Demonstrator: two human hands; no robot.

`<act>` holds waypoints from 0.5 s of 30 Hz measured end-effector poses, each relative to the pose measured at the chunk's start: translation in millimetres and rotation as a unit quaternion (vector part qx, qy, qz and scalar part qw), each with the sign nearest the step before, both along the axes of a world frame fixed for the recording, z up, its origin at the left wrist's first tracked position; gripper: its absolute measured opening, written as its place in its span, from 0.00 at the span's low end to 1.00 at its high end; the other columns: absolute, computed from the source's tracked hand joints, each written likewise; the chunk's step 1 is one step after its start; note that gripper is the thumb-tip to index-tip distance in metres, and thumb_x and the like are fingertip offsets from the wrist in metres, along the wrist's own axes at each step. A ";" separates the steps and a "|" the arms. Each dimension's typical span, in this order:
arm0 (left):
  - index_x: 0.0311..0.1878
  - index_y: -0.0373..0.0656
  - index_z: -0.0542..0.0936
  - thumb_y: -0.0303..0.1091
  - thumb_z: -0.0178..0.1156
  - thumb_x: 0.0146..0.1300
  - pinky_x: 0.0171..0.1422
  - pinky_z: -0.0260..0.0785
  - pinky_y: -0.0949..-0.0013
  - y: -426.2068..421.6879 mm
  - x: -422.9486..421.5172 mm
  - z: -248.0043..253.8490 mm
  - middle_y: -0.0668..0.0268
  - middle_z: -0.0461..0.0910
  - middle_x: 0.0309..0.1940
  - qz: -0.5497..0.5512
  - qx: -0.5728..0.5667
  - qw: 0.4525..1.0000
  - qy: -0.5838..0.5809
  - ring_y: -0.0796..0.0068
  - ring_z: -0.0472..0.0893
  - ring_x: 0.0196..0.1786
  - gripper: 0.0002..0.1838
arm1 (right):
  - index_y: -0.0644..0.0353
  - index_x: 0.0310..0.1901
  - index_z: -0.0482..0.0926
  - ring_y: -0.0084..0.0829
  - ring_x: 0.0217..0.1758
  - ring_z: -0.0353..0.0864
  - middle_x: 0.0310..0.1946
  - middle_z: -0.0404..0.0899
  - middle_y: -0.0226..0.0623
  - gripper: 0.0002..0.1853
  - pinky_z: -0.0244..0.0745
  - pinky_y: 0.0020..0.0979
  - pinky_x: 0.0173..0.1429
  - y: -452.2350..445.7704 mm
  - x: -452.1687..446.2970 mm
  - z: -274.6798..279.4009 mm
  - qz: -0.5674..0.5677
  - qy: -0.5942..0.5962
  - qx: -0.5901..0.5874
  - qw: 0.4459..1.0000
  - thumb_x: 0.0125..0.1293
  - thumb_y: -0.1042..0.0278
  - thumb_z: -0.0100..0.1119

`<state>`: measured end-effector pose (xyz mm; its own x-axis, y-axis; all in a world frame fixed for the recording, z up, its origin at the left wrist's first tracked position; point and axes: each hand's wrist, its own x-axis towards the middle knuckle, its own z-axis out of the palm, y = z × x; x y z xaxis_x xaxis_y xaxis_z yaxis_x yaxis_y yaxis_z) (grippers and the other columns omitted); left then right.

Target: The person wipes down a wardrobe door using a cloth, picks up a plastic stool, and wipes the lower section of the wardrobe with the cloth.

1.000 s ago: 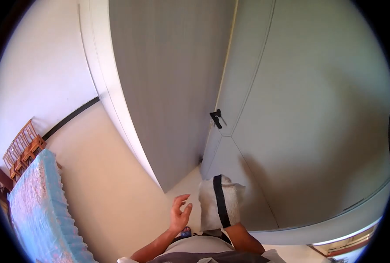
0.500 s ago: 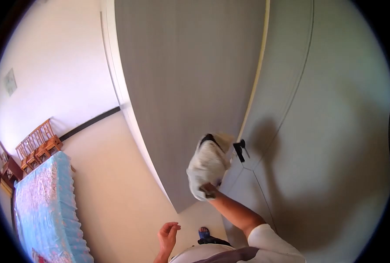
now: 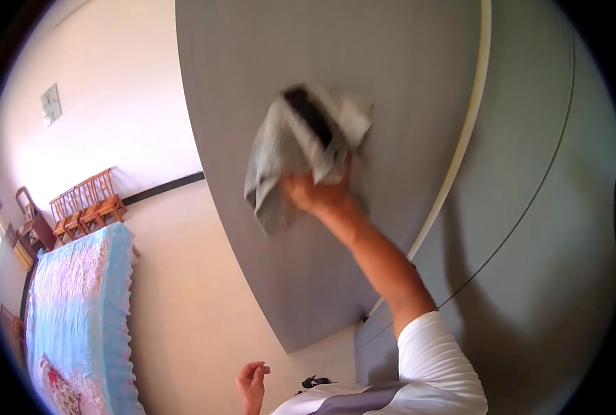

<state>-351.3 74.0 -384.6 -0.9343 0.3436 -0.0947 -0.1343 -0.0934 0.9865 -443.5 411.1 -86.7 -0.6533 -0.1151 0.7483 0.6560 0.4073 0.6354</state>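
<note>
A light grey-white cloth with a dark band is bunched against the upper part of a grey door. My right hand grips it from below, arm stretched up; some fingers are hidden in the folds. Motion blurs part of the cloth. Low in the view, near my body, my left hand hangs away from the door. It is empty, its fingers loosely bent and a little apart.
The door's pale yellow edge runs down beside a grey-green panelled surface on the right. To the left are a bed with a blue and pink cover, several wooden chairs and a white wall.
My right hand has carried the cloth up and slightly left, from near the black door handle to higher on the panel. My left hand has shifted slightly left and down. The view has turned.
</note>
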 end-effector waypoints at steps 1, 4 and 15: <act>0.39 0.32 0.77 0.24 0.53 0.62 0.43 0.72 0.75 1.3 -2.2 -5.5 0.61 0.82 0.28 0.001 -0.019 1.000 0.003 0.75 0.81 0.33 0.06 | 0.57 0.50 0.76 0.54 0.64 0.62 0.59 0.68 0.51 0.26 0.50 0.71 0.59 9.2 -10.0 26.1 0.314 0.177 -0.077 0.929 0.56 0.47 0.53; 0.39 0.32 0.77 0.25 0.53 0.62 0.43 0.72 0.75 13.2 -3.4 4.0 0.60 0.82 0.28 0.016 -0.027 0.999 0.014 0.75 0.81 0.34 0.07 | 0.59 0.21 0.76 0.47 0.25 0.77 0.20 0.77 0.43 0.17 0.74 0.45 0.34 22.1 -15.3 98.1 0.413 0.251 -0.127 0.866 0.61 0.56 0.51; 0.43 0.33 0.79 0.27 0.56 0.61 0.42 0.75 0.67 18.3 -11.0 -34.8 0.58 0.81 0.32 -0.038 -0.016 0.999 0.022 0.69 0.81 0.35 0.10 | 0.55 0.64 0.58 0.37 0.66 0.60 0.64 0.58 0.35 0.33 0.52 0.48 0.69 -9.6 35.8 -77.3 0.547 0.053 -0.647 0.528 0.59 0.49 0.50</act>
<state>-362.3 92.3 -419.4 -0.9092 0.4111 -0.0656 -0.0954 -0.0524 0.9941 -407.7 401.5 -164.0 -0.6727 0.2718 0.6881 -0.4178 0.6280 -0.6565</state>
